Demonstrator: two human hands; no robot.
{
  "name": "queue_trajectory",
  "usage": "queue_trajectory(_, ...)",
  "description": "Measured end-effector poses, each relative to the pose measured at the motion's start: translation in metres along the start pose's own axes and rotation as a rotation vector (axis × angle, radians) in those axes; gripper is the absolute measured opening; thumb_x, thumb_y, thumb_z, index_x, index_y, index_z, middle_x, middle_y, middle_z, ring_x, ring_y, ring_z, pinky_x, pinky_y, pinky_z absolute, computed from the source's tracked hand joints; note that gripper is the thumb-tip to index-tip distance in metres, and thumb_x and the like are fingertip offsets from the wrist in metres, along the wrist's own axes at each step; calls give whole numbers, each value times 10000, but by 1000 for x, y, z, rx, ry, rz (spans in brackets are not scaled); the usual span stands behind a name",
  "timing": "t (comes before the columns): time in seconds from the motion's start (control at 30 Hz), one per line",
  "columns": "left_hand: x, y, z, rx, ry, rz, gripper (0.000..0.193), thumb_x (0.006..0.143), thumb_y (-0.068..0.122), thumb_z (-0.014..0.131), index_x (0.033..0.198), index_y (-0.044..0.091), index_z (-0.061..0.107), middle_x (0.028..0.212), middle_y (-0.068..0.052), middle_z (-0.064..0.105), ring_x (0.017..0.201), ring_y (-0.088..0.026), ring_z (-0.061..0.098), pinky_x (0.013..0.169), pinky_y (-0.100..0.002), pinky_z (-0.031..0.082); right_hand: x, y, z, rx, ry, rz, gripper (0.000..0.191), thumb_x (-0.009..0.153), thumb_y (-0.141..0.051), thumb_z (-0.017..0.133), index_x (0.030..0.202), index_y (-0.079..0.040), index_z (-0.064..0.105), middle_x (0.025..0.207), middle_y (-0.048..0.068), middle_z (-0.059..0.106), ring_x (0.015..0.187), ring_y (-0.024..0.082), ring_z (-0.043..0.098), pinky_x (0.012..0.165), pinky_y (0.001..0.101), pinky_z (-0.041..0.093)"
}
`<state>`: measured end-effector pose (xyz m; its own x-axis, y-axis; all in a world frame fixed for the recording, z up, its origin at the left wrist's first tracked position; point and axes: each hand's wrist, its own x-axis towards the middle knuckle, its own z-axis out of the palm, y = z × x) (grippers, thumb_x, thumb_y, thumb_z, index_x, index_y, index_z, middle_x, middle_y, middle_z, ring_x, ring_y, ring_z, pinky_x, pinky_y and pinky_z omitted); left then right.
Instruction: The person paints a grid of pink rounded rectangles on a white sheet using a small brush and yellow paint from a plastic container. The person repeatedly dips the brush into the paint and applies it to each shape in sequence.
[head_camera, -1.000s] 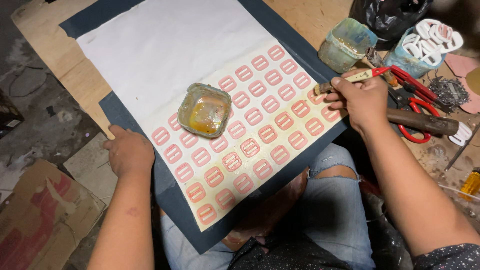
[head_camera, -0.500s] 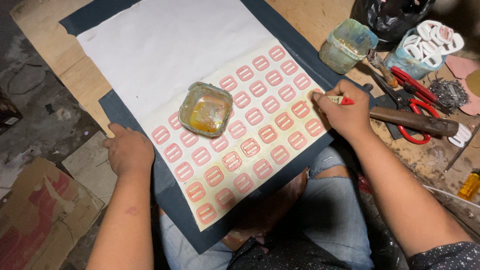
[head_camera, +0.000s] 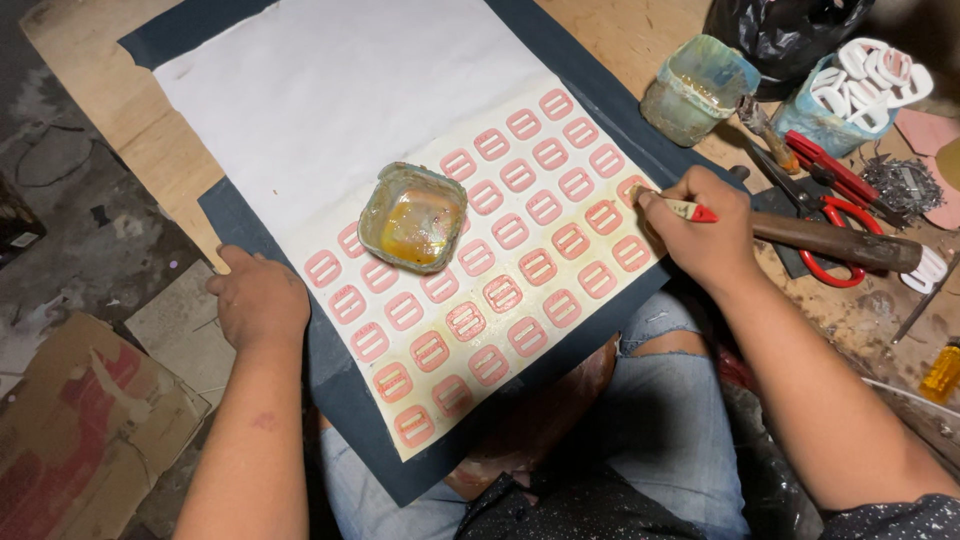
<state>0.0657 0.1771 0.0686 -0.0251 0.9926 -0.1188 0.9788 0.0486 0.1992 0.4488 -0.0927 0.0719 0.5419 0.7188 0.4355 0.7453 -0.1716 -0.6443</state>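
The small brush (head_camera: 680, 207) sits pinched in the right hand (head_camera: 705, 225), fingers clamped around its handle, bristle tip touching a pink buckle piece (head_camera: 633, 190) at the right edge of the white sheet (head_camera: 330, 90), which lies on a dark board (head_camera: 350, 400) across the lap. Just left of those fingers the glue tub (head_camera: 413, 217) sits among the rows, and looks like the near part of the sheet is filled with pink pieces while the far part is bare, so roughly half seems left. The left hand (head_camera: 262, 300) rests on the board's left edge, fingers curled together, holding nothing; hammer (head_camera: 835, 240) and red scissors (head_camera: 835, 205) lie just beyond the right knuckles.
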Motion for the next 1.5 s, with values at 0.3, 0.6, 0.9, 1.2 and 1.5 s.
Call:
queue_trajectory(0.3,-3,5,-6,2,-29,-17,574,1097,251,354,1549,-71,206,1293,-445,439,1025,-518,653,808,-517,580,34,6,-3,691,-13,796,209,872,-54,750,854,-45,542,758,138,709,580,193,693,489,308,556)
queue_trajectory(0.6,0,1,-1,17,-13,5,595,1087,256,379,1548,-82,214,1265,-443,462,995,-512,665,805,-513,578,43,-4,6,390,-2,480,193,924,-60,801,923,-5,616,819,90,698,665,127,652,560,257,506)
queue_trajectory(0.9,1,2,-2,-5,-8,-8,591,1082,258,382,1550,-65,222,1289,-441,452,1010,-521,656,824,-528,569,54,-11,14,323,22,327,209,931,-55,806,897,8,610,792,88,698,674,107,673,592,245,531)
queue_trajectory(1.2,-3,6,-5,-8,-41,-33,585,1087,251,356,1556,-62,202,1318,-442,426,1037,-521,648,805,-523,583,77,-23,27,565,-11,348,173,912,-58,805,958,7,651,833,60,717,687,88,673,594,239,534)
queue_trajectory(1.5,-2,5,-6,-7,-29,-20,581,1089,249,369,1555,-60,212,1314,-443,429,1045,-525,642,824,-525,569,60,-16,-13,113,-249,341,158,855,-134,816,896,-19,715,790,16,722,689,84,655,618,250,506)
